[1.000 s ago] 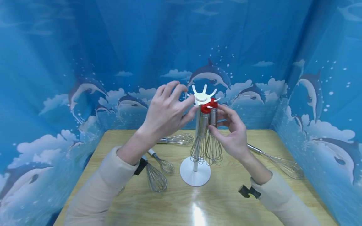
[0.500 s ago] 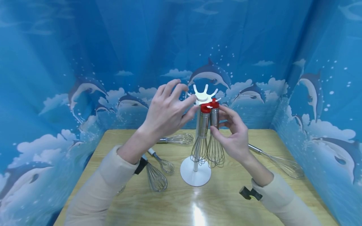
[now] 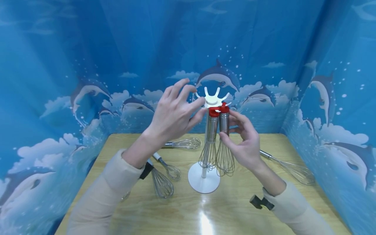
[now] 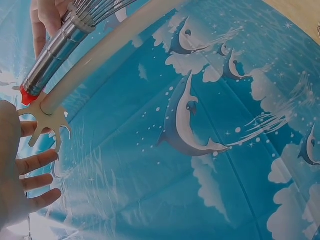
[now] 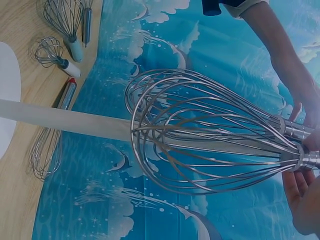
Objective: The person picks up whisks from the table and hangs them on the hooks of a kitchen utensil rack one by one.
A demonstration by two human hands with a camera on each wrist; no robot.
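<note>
A white rack has a pronged top [image 3: 212, 100], a pole and a round base [image 3: 204, 178]. My left hand [image 3: 176, 112] is at the left of that top, thumb and index finger pinching a prong; its other fingers [image 4: 37, 166] are spread. Two steel whisks with red end caps hang side by side at the front right of the rack. My right hand [image 3: 243, 140] holds the right whisk [image 3: 224, 125] by its handle, thumb in front, fingers behind. The left whisk [image 3: 212, 129] hangs against the pole. In the right wrist view their wire loops [image 5: 210, 135] overlap.
On the wooden table [image 3: 182, 212] lie several more whisks: a small white-handled one [image 3: 171, 171], a larger one [image 3: 162, 184] and another behind [image 3: 188, 143] to the left, and a long one [image 3: 289, 168] at right. A blue dolphin-print curtain [image 3: 164, 49] surrounds the table.
My right hand and the right whisk have moved slightly right, widening the gap to the left whisk. The rack's top has shifted a little to the right, with my left hand still at it.
</note>
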